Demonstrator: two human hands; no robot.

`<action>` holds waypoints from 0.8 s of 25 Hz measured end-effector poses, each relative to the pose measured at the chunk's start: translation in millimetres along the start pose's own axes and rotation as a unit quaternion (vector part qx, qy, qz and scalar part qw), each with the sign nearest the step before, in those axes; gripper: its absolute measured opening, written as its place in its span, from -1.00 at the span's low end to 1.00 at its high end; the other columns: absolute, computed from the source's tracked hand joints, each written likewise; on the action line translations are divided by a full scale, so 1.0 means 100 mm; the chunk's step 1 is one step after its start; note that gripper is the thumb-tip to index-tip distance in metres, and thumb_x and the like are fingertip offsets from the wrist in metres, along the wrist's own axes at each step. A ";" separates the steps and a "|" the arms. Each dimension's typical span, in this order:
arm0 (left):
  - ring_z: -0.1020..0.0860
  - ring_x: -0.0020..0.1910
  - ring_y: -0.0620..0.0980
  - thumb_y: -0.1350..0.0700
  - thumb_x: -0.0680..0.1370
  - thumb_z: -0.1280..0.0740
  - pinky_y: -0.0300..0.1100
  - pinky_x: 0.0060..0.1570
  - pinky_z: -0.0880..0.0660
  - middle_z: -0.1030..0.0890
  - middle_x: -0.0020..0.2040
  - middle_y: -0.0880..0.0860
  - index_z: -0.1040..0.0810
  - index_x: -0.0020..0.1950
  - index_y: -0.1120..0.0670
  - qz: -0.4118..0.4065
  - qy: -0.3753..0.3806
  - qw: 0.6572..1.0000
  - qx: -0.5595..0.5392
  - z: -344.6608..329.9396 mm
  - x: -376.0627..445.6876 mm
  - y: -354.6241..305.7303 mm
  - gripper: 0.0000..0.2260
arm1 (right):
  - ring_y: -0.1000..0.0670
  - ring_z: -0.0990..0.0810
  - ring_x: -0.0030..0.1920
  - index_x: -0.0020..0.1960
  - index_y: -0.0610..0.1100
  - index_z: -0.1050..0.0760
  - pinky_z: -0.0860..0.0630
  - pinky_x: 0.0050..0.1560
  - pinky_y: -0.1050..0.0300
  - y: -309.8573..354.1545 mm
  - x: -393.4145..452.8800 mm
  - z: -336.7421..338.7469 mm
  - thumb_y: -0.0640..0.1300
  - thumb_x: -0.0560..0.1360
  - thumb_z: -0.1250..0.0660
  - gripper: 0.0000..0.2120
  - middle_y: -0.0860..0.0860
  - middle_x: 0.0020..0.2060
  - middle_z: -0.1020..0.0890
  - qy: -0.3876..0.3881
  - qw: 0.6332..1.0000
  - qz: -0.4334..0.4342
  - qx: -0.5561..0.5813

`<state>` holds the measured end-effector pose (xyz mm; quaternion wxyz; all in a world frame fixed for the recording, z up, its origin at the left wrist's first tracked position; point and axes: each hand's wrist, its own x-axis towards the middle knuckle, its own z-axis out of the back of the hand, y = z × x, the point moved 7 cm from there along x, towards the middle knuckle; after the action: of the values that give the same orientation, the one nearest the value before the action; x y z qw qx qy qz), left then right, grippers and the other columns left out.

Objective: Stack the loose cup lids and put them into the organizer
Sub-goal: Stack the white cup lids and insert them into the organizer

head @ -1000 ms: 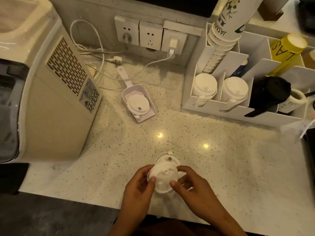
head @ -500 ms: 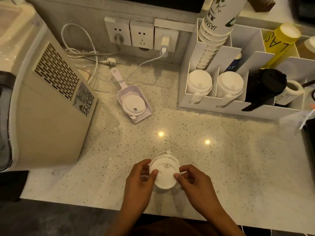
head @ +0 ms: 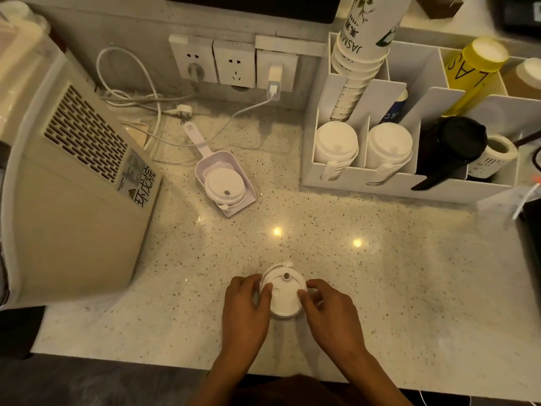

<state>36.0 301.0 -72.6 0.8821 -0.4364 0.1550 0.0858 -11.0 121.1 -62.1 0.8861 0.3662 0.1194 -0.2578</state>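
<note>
A small stack of white cup lids (head: 283,294) rests on the speckled counter near its front edge. My left hand (head: 248,303) grips the stack's left side and my right hand (head: 328,306) grips its right side, thumbs on the top lid. Another white lid (head: 224,184) lies in a pale scoop (head: 205,155) further back. The white organizer (head: 357,181) stands at the back right, with two stacks of white lids (head: 336,142) in its front compartments.
A beige appliance (head: 73,186) fills the left side. White cables (head: 131,98) and wall sockets (head: 234,64) lie at the back. The organizer also holds paper cups (head: 360,57), a yellow cup stack (head: 474,68), a black scoop (head: 450,148) and a label roll (head: 494,153).
The top lid, held tilted above the stack a second ago, now sits flat on the lid below. Both hands stay on the stack; the view shifted slightly.
</note>
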 end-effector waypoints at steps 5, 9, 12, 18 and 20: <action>-0.53 0.03 -0.10 -0.04 0.60 -0.32 -0.29 -0.05 -0.42 -0.53 0.07 -0.05 -0.58 0.25 0.02 -0.010 -0.004 0.999 0.042 -0.01 0.01 0.03 -0.73 | 0.15 -0.60 -0.22 0.22 0.11 -0.56 -0.59 -0.14 0.20 -0.02 0.05 -0.07 0.17 0.59 -0.25 -0.72 0.18 -0.24 -0.59 0.004 1.000 0.015 -0.008; -0.53 0.06 -0.09 -0.05 0.61 -0.30 -0.24 -0.01 -0.48 -0.54 0.11 -0.03 -0.55 0.29 0.01 -0.011 0.002 0.998 0.064 -0.05 0.01 0.06 -0.71 | 0.17 -0.60 -0.24 0.25 0.12 -0.51 -0.60 -0.15 0.19 -0.06 0.07 -0.10 0.19 0.59 -0.23 -0.70 0.17 -0.24 -0.62 0.004 1.000 0.017 -0.012; -0.52 0.08 -0.07 -0.06 0.62 -0.28 -0.16 0.02 -0.53 -0.53 0.14 -0.03 -0.50 0.35 -0.03 -0.014 0.005 0.998 0.064 -0.07 0.00 0.07 -0.69 | 0.19 -0.60 -0.24 0.30 0.18 -0.47 -0.57 -0.15 0.27 -0.06 0.07 -0.11 0.21 0.59 -0.22 -0.68 0.21 -0.20 -0.63 0.002 1.000 0.031 -0.006; -0.51 0.08 -0.06 0.00 0.55 -0.39 -0.21 0.00 -0.45 -0.53 0.17 0.01 -0.43 0.40 0.00 0.029 0.013 0.999 0.030 -0.07 0.07 0.11 -0.57 | 0.17 -0.63 -0.11 0.20 0.12 -0.58 -0.48 -0.14 0.34 -0.10 0.20 -0.07 0.14 0.55 -0.32 -0.74 0.19 -0.13 -0.66 0.031 0.999 0.008 0.004; -0.47 0.17 -0.03 0.01 0.54 -0.40 -0.16 0.11 -0.46 -0.50 0.24 0.04 -0.41 0.43 0.01 0.020 -0.001 0.999 0.039 -0.03 0.12 0.04 -0.53 | 0.13 -0.61 0.00 0.23 0.11 -0.55 -0.48 -0.05 0.27 -0.02 0.26 -0.02 0.15 0.54 -0.30 -0.71 0.15 -0.03 -0.64 0.007 1.000 0.006 0.001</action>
<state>45.5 300.9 -81.8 0.8967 -0.3985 0.1663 0.0974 9.8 111.4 -74.7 0.8863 0.3699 0.1236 -0.2499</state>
